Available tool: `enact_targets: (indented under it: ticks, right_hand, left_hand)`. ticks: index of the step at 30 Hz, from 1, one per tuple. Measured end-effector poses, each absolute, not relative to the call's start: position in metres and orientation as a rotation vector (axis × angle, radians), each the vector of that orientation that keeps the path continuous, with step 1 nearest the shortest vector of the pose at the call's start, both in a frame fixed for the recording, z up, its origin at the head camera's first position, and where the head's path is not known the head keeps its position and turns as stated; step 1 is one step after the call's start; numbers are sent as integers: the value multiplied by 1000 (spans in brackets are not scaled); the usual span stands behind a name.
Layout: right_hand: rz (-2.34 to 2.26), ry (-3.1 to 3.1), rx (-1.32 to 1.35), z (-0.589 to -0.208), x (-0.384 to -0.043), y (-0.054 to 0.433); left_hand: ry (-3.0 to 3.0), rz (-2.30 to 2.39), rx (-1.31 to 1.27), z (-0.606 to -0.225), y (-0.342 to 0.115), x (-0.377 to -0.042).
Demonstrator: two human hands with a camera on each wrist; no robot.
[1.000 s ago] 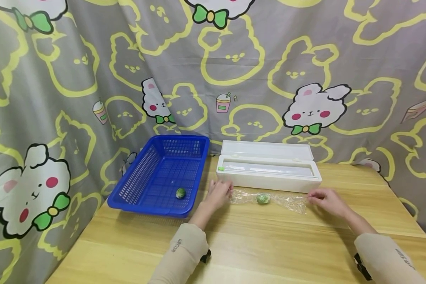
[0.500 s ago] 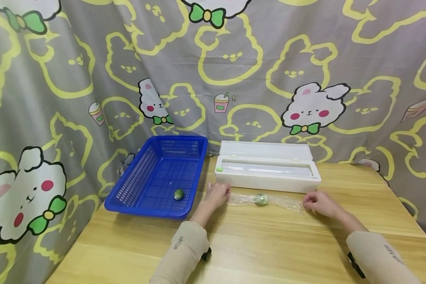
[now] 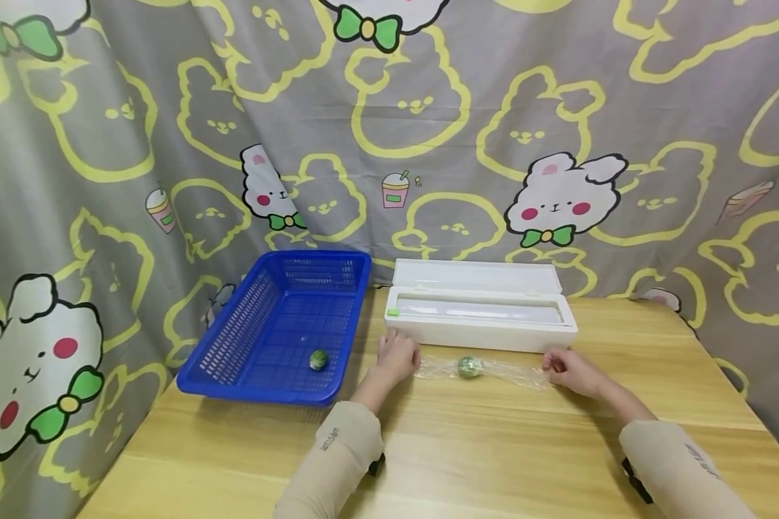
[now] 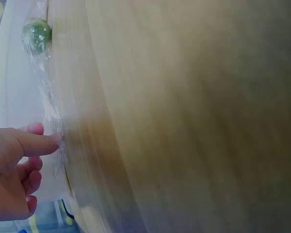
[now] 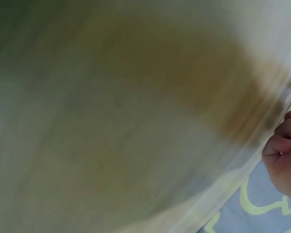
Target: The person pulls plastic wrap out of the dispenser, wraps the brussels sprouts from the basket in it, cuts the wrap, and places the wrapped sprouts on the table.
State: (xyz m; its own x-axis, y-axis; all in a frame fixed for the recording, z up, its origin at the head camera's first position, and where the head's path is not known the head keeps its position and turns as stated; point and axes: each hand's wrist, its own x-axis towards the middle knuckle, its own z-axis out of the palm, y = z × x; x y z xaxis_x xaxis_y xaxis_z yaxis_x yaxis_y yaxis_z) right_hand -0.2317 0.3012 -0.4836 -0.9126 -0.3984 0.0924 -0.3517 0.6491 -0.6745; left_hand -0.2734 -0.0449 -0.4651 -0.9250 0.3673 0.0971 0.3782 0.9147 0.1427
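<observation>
A small round green vegetable point(image 3: 469, 367), mottled like a Brussels sprout, lies rolled in clear cling film point(image 3: 513, 373) in front of the white box. The film runs out to both sides as crumpled, narrow tails. My left hand point(image 3: 399, 356) pinches the left tail; in the left wrist view its thumb point(image 4: 41, 144) presses the film against the index finger. At the far end, my right hand point(image 3: 574, 371) pinches the right tail with curled fingers. Only part of the right hand point(image 5: 284, 150) shows at the edge of the right wrist view, where its fingertips are cut off.
Just behind the film stands a long white cling film box point(image 3: 480, 334), lid raised, with a roll point(image 3: 480, 311) and a green slider point(image 3: 393, 313) inside. To the left, a blue plastic basket point(image 3: 253, 398) holds another green vegetable point(image 3: 319, 360). A patterned curtain point(image 3: 428, 166) hangs behind the table point(image 3: 493, 447).
The film has drawn into narrower tails and the wrapped vegetable has turned. My hands stay at the two ends, the right one slightly closer in. The head view has shifted a little.
</observation>
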Motion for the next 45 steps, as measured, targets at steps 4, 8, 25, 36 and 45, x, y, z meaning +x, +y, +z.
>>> enact_targets:
  ticks: [4,8,25,36,45]
  right_hand:
    - [-1166,2737,-702,-484,-232,304]
    - [-1145,2691,-675,-482,-231,309]
    - [-1187,2689,-704,-480,-231,322]
    - [-1256,2697,-610,-469,-226,318]
    - [-1261,2677,-723,-454,-233,277]
  left_hand:
    - [-3076,-284,-561,-462,-45,-274]
    - [-3149,-379,-501,-460,-46,-273]
    - [-3214,-450,-442,-444,-54,-274]
    - [-3197,-370,-392,-447,-54,-267]
    - [-3040,-452,-346,-439,-7,-245]
